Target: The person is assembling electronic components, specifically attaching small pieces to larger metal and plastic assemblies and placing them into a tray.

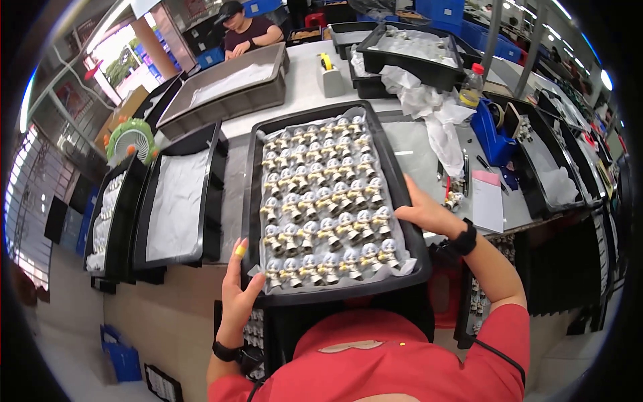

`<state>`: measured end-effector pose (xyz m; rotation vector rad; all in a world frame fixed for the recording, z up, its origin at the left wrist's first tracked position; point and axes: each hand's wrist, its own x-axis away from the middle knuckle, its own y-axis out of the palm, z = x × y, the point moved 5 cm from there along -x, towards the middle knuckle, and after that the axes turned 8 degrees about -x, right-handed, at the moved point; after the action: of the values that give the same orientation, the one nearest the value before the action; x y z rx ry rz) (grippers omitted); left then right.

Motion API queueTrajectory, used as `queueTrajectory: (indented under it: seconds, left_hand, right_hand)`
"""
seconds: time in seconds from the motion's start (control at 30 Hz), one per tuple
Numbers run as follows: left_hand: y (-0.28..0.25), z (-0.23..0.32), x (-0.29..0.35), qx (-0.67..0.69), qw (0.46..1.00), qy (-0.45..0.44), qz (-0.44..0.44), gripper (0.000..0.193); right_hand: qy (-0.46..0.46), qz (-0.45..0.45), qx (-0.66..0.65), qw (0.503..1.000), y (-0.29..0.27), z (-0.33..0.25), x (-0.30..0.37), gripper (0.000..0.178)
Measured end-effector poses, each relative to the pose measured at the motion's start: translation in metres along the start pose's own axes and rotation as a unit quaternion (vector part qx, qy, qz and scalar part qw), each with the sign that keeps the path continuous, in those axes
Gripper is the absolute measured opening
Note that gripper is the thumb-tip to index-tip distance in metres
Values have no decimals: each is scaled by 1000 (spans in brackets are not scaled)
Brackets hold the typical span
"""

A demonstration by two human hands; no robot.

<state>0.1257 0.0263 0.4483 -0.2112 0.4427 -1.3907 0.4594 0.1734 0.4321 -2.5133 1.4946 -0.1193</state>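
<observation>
Between my hands is a black plastic tray [341, 293], lined with thin white paper. Several rows of small figurines [326, 197] with pale heads and yellow and dark parts stand or lie on that paper. My left hand [239, 285] grips the tray's near left corner, thumb over the rim, with a yellow band round one finger. On the right side wall, my right hand [426, 209] holds the rim with its thumb on top. The fingers under the tray are hidden. The tray's far part is over the work table [305, 67], and its near edge is close to my body.
Left of the tray stand a paper-lined black tray [177, 208], a brown tray [234, 100] and a green fan [130, 142]. To the right lie crumpled white paper [435, 114], a blue holder [492, 134], a notepad [487, 201] and a bottle [471, 87]. Another person [244, 30] sits across the table.
</observation>
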Motion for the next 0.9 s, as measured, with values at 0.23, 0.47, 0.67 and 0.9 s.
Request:
queueTrajectory:
  seconds: [0.23,0.47,0.67,0.9]
  left_hand:
    - [-16,-3,-5,26,998,-15,-63,59]
    - [-96,-28,-35,-434,871,104,206,48]
    - [-111,-49,-42,-546,815,64,181,55]
    - [-111,-41,-40,-565,814,27,134,51]
  right_hand:
    - [20,-23,2,1000,-2,-9,1,77]
    - [66,18,55,996,-4,2,3,78]
    - [70,18,-7,997,1,-13,8,73]
    - [89,17,-36,995,5,-10,4,73]
